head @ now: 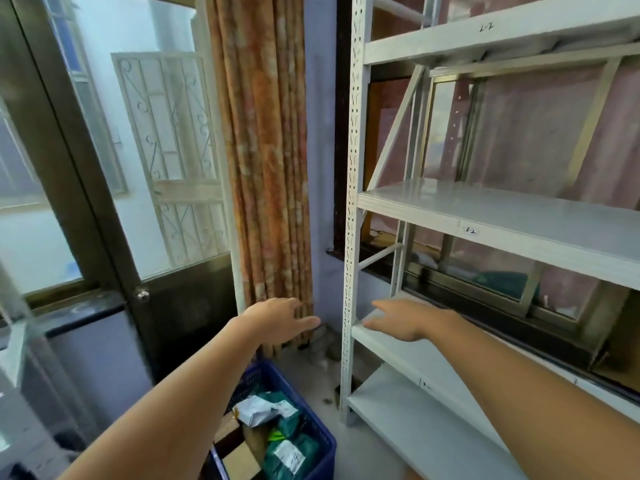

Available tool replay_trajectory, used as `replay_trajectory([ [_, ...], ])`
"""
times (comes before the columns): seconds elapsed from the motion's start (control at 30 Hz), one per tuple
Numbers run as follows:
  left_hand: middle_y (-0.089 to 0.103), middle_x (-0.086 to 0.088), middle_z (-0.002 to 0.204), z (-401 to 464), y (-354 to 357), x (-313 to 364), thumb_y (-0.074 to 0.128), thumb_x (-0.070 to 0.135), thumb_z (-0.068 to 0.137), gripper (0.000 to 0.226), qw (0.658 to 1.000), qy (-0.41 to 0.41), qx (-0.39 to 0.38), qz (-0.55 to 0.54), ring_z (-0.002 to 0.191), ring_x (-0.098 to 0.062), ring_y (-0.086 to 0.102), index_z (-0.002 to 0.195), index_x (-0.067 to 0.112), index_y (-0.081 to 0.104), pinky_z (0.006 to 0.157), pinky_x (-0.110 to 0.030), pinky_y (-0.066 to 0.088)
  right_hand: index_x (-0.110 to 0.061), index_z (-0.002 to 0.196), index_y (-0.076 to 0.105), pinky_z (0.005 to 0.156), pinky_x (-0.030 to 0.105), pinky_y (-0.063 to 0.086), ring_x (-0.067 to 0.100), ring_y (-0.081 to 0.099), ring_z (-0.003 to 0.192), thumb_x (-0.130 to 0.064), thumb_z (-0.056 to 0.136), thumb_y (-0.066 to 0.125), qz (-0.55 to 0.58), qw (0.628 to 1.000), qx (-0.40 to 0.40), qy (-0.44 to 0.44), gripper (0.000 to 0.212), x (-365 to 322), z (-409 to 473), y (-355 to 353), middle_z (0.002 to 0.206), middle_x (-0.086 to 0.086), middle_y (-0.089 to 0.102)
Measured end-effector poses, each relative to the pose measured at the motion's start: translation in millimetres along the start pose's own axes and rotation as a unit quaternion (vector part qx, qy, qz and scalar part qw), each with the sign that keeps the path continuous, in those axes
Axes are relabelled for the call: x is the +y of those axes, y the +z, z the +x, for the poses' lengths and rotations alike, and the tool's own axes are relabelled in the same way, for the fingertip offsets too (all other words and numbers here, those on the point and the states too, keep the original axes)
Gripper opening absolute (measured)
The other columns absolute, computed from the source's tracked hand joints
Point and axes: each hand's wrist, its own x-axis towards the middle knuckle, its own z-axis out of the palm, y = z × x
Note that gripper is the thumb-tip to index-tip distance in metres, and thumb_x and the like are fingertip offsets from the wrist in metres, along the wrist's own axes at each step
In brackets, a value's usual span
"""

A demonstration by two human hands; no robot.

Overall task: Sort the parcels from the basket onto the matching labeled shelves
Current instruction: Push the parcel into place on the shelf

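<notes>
A blue plastic basket (pixel 320 433) stands on the floor at the bottom centre, holding several parcels: green bags (pixel 298 448), a grey-white bag (pixel 258 410) and brown cardboard. To the right rises a white metal shelf rack (pixel 349 202) with bare shelves; one shelf edge is labelled 2-2 (pixel 486 27), another 3-2 (pixel 470 231). My left hand (pixel 280 320) is stretched forward above the basket, fingers straight, holding nothing. My right hand (pixel 403 320) reaches over the corner of a lower shelf (pixel 408 358), fingers extended and empty.
An orange patterned curtain (pixel 266 150) hangs between the rack and a dark glass door (pixel 138 202) with a round knob (pixel 142 294). A window with a dark frame lies behind the rack. Grey floor shows between basket and rack.
</notes>
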Motion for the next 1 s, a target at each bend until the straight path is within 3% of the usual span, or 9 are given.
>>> replay_trajectory([
  [0.1,0.060,-0.004,0.139,0,9,-26,0.035,0.086,0.086,0.087,1.000,-0.004,0.000,-0.001,0.123,-0.027,0.058,0.142,0.021,0.050,0.102,-0.046,0.050,-0.026,0.161,0.022,0.118,0.046,0.030,0.028,0.029,0.151,-0.073,0.094,0.041,0.001,1.000,-0.003,-0.012,0.084,-18,16,10,0.166,0.005,0.026],
  [0.3,0.056,-0.006,0.145,2,26,-74,0.037,0.083,0.089,0.089,1.000,-0.023,-0.014,-0.012,0.129,-0.028,0.055,0.151,0.019,0.042,0.104,-0.045,0.048,-0.024,0.160,0.025,0.117,0.046,0.034,0.029,0.034,0.148,-0.069,0.096,0.041,-0.006,0.999,-0.023,-0.041,0.080,-52,42,38,0.165,0.006,0.029],
  [0.5,0.062,-0.004,0.132,18,48,-106,0.041,0.081,0.089,0.081,0.998,-0.049,-0.034,-0.022,0.115,-0.026,0.061,0.142,0.021,0.051,0.096,-0.043,0.052,-0.026,0.159,0.028,0.116,0.047,0.036,0.029,0.037,0.146,-0.070,0.094,0.041,-0.020,0.996,-0.048,-0.071,0.079,-71,77,61,0.163,0.006,0.033],
  [1.0,0.052,-0.003,0.151,91,75,-139,0.041,0.081,0.090,0.086,0.974,-0.209,-0.033,-0.083,0.131,-0.024,0.055,0.155,0.026,0.038,0.103,-0.040,0.048,-0.027,0.160,0.025,0.117,0.046,0.035,0.028,0.034,0.148,-0.072,0.093,0.041,-0.048,0.973,-0.121,-0.191,0.082,-75,238,59,0.165,0.005,0.030],
])
